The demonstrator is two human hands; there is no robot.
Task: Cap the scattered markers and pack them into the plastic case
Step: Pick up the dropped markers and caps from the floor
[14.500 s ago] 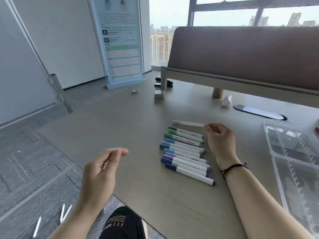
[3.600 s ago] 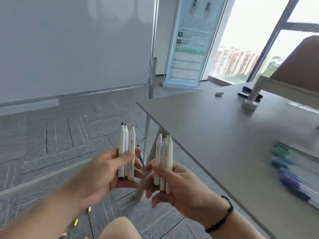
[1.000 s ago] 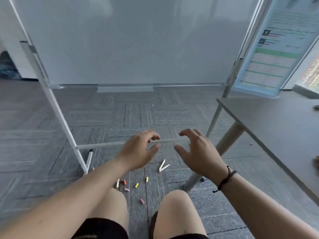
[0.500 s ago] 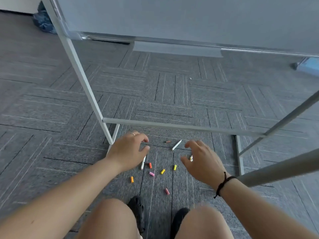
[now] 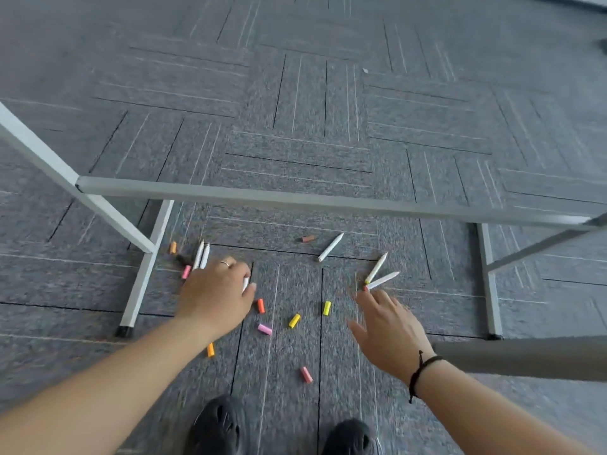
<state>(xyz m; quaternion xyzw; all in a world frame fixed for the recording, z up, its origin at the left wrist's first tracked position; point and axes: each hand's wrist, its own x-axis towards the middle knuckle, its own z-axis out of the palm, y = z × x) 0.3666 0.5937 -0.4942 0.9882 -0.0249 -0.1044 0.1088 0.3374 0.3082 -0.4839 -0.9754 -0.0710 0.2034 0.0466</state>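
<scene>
Uncapped white markers lie on the grey carpet: a pair (image 5: 201, 256) by the stand's left foot, one (image 5: 330, 247) in the middle, two more (image 5: 377, 274) at the right. Loose caps are scattered between them, among them orange (image 5: 260, 305), yellow (image 5: 326, 308), yellow (image 5: 294, 320), pink (image 5: 264, 329) and brown (image 5: 308, 238). My left hand (image 5: 216, 290) is down on the floor with its thumb and fingers curled round a white marker (image 5: 245, 284). My right hand (image 5: 387, 323) is spread, fingertips just short of the right-hand markers. The plastic case is out of view.
A whiteboard stand's crossbar (image 5: 295, 198) runs across just above the markers, with its feet at the left (image 5: 144, 267) and right (image 5: 489, 280). A table leg (image 5: 525, 357) crosses at the lower right. My black shoes (image 5: 220, 425) are at the bottom edge.
The view has tipped down onto the floor. Both hands have come down to the scattered markers, and my left hand has closed round a white marker.
</scene>
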